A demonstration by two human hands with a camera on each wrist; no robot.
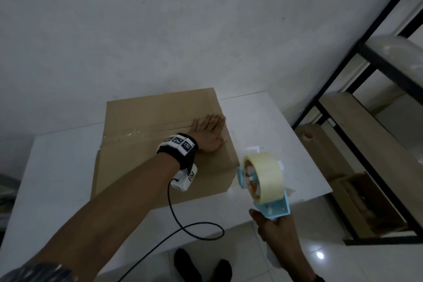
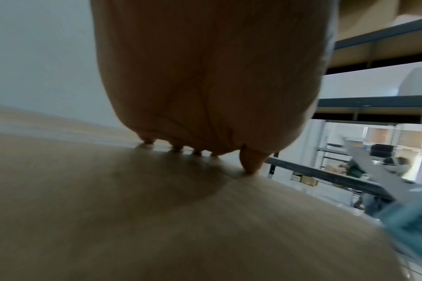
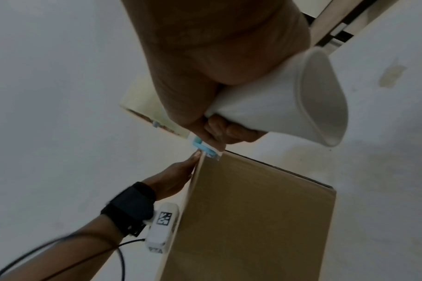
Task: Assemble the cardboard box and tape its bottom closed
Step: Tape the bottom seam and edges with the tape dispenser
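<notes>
A brown cardboard box (image 1: pixel 146 158) stands on the white table (image 1: pixel 55 167) with its closed flaps facing up. A strip of clear tape (image 1: pixel 128 136) runs along the middle seam. My left hand (image 1: pixel 209 133) lies flat on the right end of that seam, fingers straight; in the left wrist view the left hand (image 2: pixel 205 95) presses its fingertips (image 2: pixel 249 167) on the box (image 2: pixel 133 218). My right hand (image 1: pixel 274 229) grips the white handle (image 3: pixel 289 98) of a blue tape dispenser (image 1: pixel 265 181) carrying a pale yellow roll, held off the box's right side (image 3: pixel 248 218).
A black metal shelf rack (image 1: pixel 357 80) with wooden boards stands to the right. A black cable (image 1: pixel 194 231) from my left wrist loops over the table's front. The wall lies just behind the box. My shoes (image 1: pixel 190 265) show on the tiled floor below.
</notes>
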